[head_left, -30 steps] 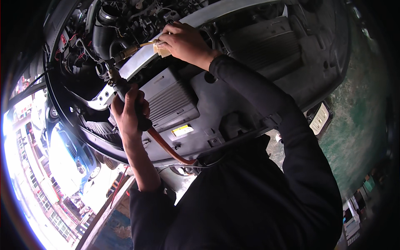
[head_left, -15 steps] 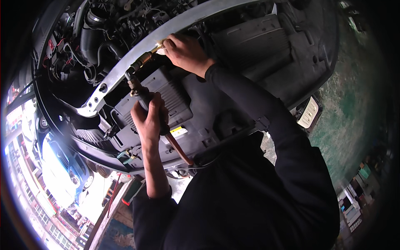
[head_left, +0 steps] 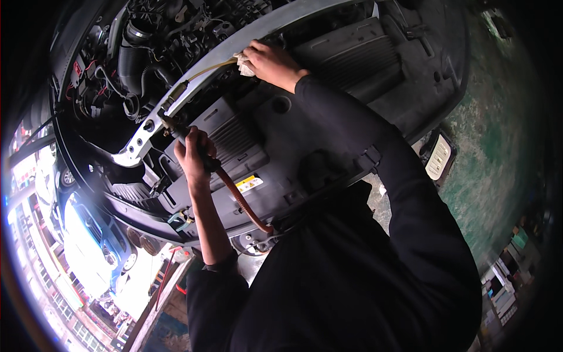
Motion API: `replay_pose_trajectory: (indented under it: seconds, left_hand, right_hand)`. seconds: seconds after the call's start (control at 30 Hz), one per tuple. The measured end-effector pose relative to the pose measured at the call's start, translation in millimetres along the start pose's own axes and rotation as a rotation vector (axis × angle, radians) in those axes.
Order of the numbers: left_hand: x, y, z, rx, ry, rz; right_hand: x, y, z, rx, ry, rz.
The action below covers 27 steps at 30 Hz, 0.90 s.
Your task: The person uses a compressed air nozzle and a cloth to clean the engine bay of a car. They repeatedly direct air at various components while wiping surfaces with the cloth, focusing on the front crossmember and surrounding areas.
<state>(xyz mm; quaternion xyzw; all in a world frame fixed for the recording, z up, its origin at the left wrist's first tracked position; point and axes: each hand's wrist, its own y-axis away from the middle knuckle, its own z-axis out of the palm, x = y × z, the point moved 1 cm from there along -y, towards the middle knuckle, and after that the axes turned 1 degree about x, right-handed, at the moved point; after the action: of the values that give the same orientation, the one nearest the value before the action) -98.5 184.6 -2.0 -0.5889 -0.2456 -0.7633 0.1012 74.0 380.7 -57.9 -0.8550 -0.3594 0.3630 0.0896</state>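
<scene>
Fingers of the left hand [head_left: 193, 154] wrap closed around a dark tool handle [head_left: 202, 157] with an orange hose [head_left: 240, 202] trailing near. Its brass nozzle [head_left: 173, 98] points far-left into the engine bay [head_left: 158, 53]. Farther right, the right hand [head_left: 271, 61] presses a white cloth [head_left: 245, 66], fingers curled on it, against the silver crossbar [head_left: 193, 94].

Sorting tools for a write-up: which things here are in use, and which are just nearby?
In use:
left hand gripping air gun
orange hose
right hand pressing white rag

Nearby only:
black ribbed intake hose
silver crossbar
yellow label
</scene>
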Motion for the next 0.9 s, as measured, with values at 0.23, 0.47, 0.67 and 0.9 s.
replay_pose_trajectory:
  seconds: [0.23,0.47,0.67,0.9]
  left_hand:
    - [-19.1,0.5,-14.0,0.017,0.077,-0.019]
    - [-24.0,0.9,-22.9,-0.050,0.152,-0.027]
    - [-25.8,0.7,-22.5,-0.019,0.093,-0.012]
    - [-26.2,0.2,-19.9,0.033,0.168,-0.017]
  right_hand:
    - [-24.3,2.8,20.0,0.007,-0.442,0.723]
    - [-38.0,-9.0,42.4,0.308,-1.480,1.272]
    - [-49.1,1.0,42.5,0.344,-1.264,1.199]
    - [-23.3,114.4,-70.0,0.520,-0.377,0.456]
